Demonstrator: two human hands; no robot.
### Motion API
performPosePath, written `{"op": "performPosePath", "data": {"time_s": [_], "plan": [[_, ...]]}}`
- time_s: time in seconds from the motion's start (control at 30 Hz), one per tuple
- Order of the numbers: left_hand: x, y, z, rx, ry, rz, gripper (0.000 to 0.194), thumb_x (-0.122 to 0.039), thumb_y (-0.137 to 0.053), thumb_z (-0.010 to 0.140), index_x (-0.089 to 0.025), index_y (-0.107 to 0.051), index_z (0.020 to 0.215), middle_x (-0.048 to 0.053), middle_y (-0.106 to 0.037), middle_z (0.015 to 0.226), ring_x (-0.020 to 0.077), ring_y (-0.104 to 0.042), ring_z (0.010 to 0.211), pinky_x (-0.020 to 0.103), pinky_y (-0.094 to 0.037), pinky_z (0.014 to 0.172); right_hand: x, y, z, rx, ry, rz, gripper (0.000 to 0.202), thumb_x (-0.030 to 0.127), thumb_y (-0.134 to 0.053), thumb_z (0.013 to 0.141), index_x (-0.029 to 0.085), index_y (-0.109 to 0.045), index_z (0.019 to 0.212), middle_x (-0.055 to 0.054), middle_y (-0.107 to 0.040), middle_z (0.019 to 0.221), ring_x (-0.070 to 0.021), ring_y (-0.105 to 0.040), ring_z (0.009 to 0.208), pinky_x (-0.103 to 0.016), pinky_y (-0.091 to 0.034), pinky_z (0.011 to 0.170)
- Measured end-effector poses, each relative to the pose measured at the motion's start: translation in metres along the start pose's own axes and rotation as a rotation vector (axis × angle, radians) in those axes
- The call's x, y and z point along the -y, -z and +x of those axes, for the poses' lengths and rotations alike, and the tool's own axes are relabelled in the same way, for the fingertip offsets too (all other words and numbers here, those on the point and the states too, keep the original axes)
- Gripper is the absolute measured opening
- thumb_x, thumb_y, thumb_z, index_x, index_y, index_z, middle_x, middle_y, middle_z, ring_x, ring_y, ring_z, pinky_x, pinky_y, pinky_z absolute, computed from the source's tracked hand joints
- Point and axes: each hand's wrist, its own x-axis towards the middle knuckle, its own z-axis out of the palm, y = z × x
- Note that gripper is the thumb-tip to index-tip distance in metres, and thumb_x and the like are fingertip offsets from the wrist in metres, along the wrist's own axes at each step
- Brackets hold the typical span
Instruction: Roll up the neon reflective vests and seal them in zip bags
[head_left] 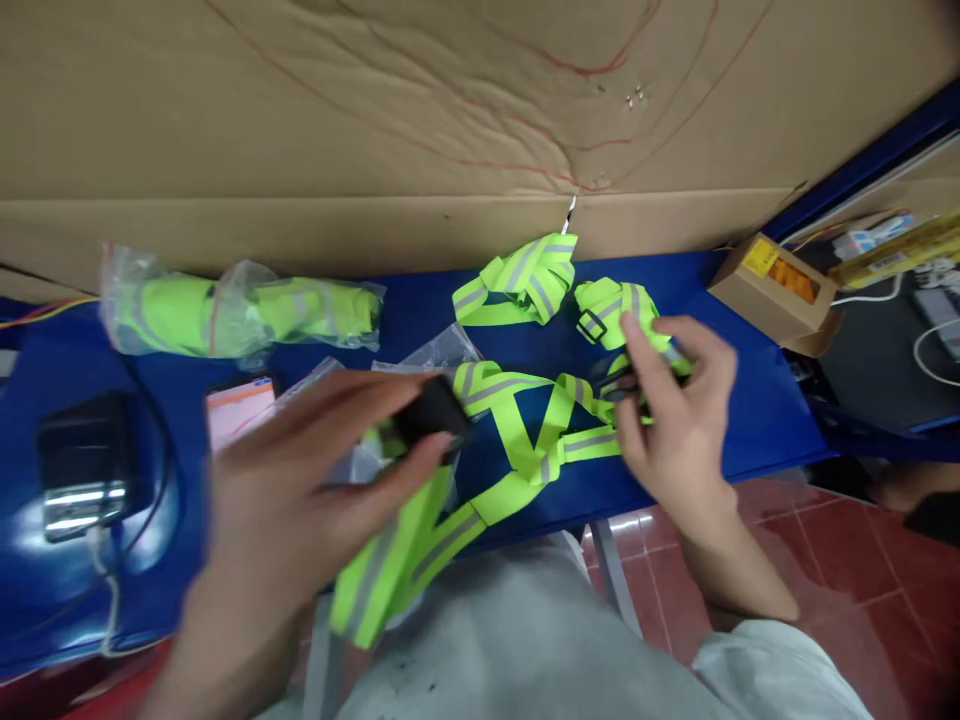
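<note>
A neon-yellow reflective strap harness [525, 440] with grey stripes lies across the blue table [720, 400] and hangs over its near edge. My left hand [300, 500] is closed on a black buckle [435, 412] at one strap end, held above the table. My right hand [675, 410] pinches another black buckle and strap section at the harness's right side. Two more folded yellow straps [525, 280] lie just beyond, near the cardboard.
Bagged yellow straps [240, 312] lie at the back left. A black device with cable [82, 460] sits far left, a phone [240, 405] and empty plastic bags [435, 352] mid-table. A big cardboard sheet [375, 120] stands behind. A small open box [776, 285] is at the right.
</note>
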Motion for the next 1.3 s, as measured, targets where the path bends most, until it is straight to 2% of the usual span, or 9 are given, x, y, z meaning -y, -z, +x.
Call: {"op": "performPosePath", "data": {"time_s": [0.1, 0.2, 0.5, 0.7, 0.9, 0.97, 1.07, 1.17, 1.3], "plan": [[-0.009, -0.031, 0.013, 0.015, -0.116, 0.124, 0.031, -0.025, -0.078, 0.089, -0.029, -0.069, 0.119, 0.003, -0.074, 0.115, 0.0242, -0.072, 0.101, 0.039, -0.059, 0.092, 0.027, -0.014, 0.004, 0.012, -0.015, 0.112, 0.078, 0.010, -0.050, 0.093, 0.032, -0.032, 0.166, -0.014, -0.046, 0.142, -0.0325, -0.051, 0.133, -0.056, -0.052, 0.108], [-0.016, -0.045, 0.018, 0.020, -0.150, 0.164, 0.027, -0.027, -0.075, 0.092, -0.024, -0.069, 0.118, 0.006, -0.075, 0.112, 0.0250, -0.074, 0.099, 0.039, -0.060, 0.087, 0.038, -0.018, 0.008, 0.000, -0.030, 0.174, 0.077, 0.011, -0.047, 0.096, 0.036, -0.029, 0.166, -0.012, -0.046, 0.142, -0.0317, -0.050, 0.134, -0.055, -0.052, 0.109], [-0.010, -0.051, 0.026, 0.135, -0.137, 0.121, 0.027, -0.035, -0.066, 0.100, -0.021, -0.066, 0.122, 0.007, -0.076, 0.114, 0.0238, -0.075, 0.102, 0.035, -0.059, 0.086, 0.039, -0.030, 0.013, 0.039, 0.065, 0.123, 0.075, 0.008, -0.045, 0.098, 0.027, -0.024, 0.168, -0.015, -0.051, 0.139, -0.0303, -0.051, 0.133, -0.049, -0.052, 0.105], [-0.004, -0.045, 0.072, 0.177, -0.039, -0.127, 0.032, -0.041, -0.072, 0.094, -0.023, -0.073, 0.120, 0.005, -0.077, 0.112, 0.0254, -0.073, 0.100, 0.035, -0.055, 0.090, 0.043, -0.040, 0.037, 0.150, 0.123, 0.094, 0.080, 0.009, -0.041, 0.100, 0.027, -0.004, 0.169, -0.019, -0.042, 0.152, -0.0346, -0.040, 0.148, -0.055, -0.050, 0.112], [-0.013, -0.018, 0.108, 0.173, 0.076, -0.543, 0.034, -0.039, -0.085, 0.082, -0.023, -0.079, 0.111, 0.002, -0.078, 0.106, 0.0242, -0.072, 0.098, 0.031, -0.057, 0.082, 0.025, 0.001, 0.097, 0.275, 0.240, 0.411, 0.091, 0.039, -0.071, 0.094, 0.024, -0.019, 0.166, -0.015, -0.032, 0.166, -0.0299, -0.034, 0.156, -0.053, -0.031, 0.130], [-0.014, -0.011, 0.110, 0.150, 0.096, -0.652, 0.041, -0.036, -0.088, 0.078, -0.025, -0.077, 0.117, 0.003, -0.077, 0.108, 0.0246, -0.072, 0.100, 0.031, -0.059, 0.078, 0.016, 0.012, 0.115, 0.332, 0.249, 0.519, 0.086, 0.051, -0.075, 0.091, 0.021, -0.034, 0.161, -0.013, -0.037, 0.166, -0.0296, -0.031, 0.158, -0.053, -0.025, 0.133], [-0.013, -0.007, 0.112, 0.153, 0.173, -0.777, 0.052, -0.033, -0.093, 0.072, -0.028, -0.075, 0.120, 0.001, -0.076, 0.098, 0.0207, -0.073, 0.082, 0.027, -0.057, 0.062, 0.008, 0.011, 0.129, 0.462, 0.288, 0.745, 0.059, 0.051, -0.078, 0.089, 0.017, -0.064, 0.135, -0.011, -0.064, 0.143, -0.0288, -0.053, 0.143, -0.047, -0.039, 0.126], [-0.009, -0.012, 0.118, 0.188, 0.287, -0.887, 0.055, -0.033, -0.094, 0.068, -0.028, -0.074, 0.119, -0.001, -0.075, 0.090, 0.0152, -0.069, 0.064, 0.024, -0.054, 0.053, 0.011, -0.003, 0.130, 0.548, 0.154, 0.988, 0.042, 0.044, -0.082, 0.086, 0.021, -0.072, 0.119, -0.002, -0.075, 0.117, -0.0216, -0.072, 0.111, -0.036, -0.058, 0.102], [0.002, -0.029, 0.124, 0.129, 0.314, -0.985, 0.051, -0.054, -0.083, 0.081, -0.028, -0.068, 0.123, -0.001, -0.077, 0.104, 0.0203, -0.075, 0.083, 0.029, -0.062, 0.068, 0.021, -0.025, 0.129, 0.543, -0.168, 1.278, 0.034, 0.052, -0.073, 0.092, 0.022, -0.073, 0.107, 0.000, -0.076, 0.100, -0.0171, -0.075, 0.092, -0.029, -0.063, 0.083]]}}
